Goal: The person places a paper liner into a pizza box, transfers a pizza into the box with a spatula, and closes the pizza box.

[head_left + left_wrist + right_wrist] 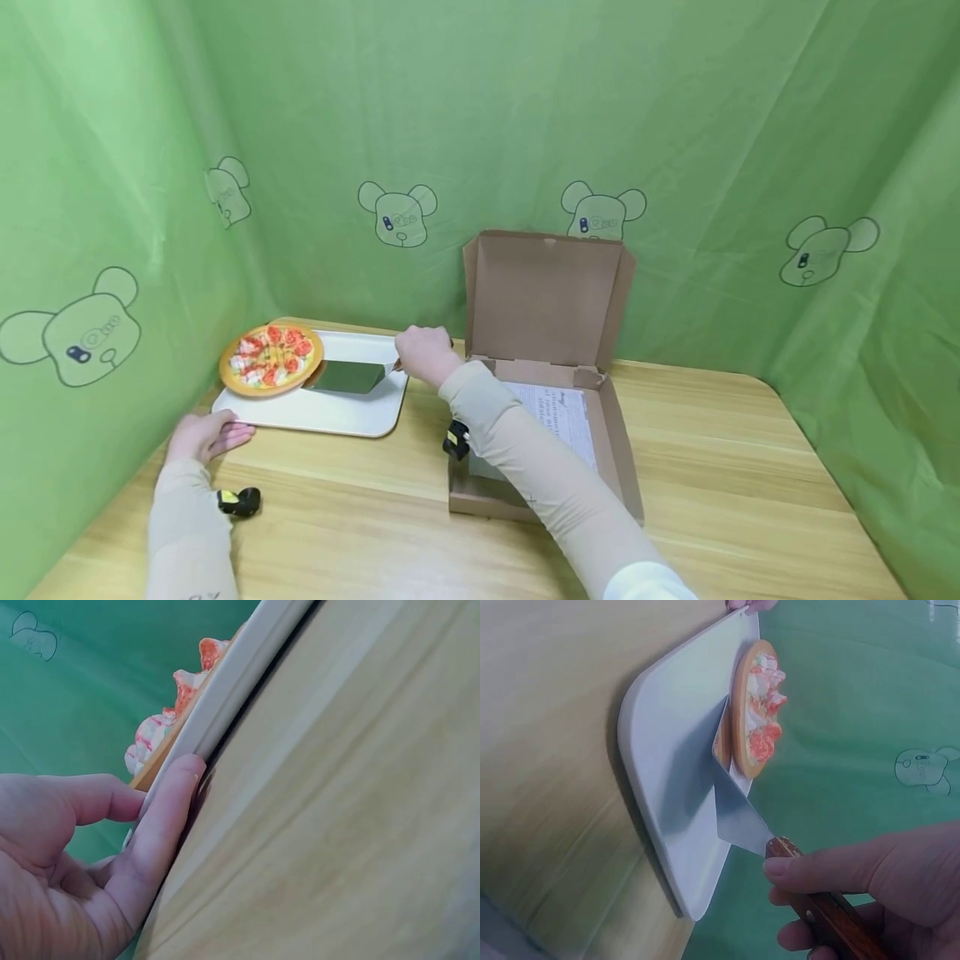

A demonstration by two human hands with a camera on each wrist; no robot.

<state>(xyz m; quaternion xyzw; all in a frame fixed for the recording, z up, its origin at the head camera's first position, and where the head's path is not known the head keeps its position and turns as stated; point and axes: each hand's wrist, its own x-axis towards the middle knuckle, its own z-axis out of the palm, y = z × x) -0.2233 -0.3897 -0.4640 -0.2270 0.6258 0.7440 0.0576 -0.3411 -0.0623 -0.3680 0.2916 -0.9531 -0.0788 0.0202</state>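
A toy pizza (272, 360) with red and white toppings lies on the left part of a white tray (330, 417). My left hand (201, 436) pinches the tray's near left corner, thumb and fingers at its rim (217, 712) in the left wrist view. In my right hand (427, 354) I grip the wooden handle (832, 919) of a metal spatula (347, 377). The flat blade (739, 814) slants down over the tray, its front edge right at the pizza's right side. The pizza's reflection shows in the blade.
An open cardboard pizza box (547, 300) stands right of the tray with its lid upright at the back. Printed paper (562, 417) lines it, and my right forearm (540, 467) crosses over it. Green curtains (480, 108) hang behind and at both sides of the wooden table (360, 517).
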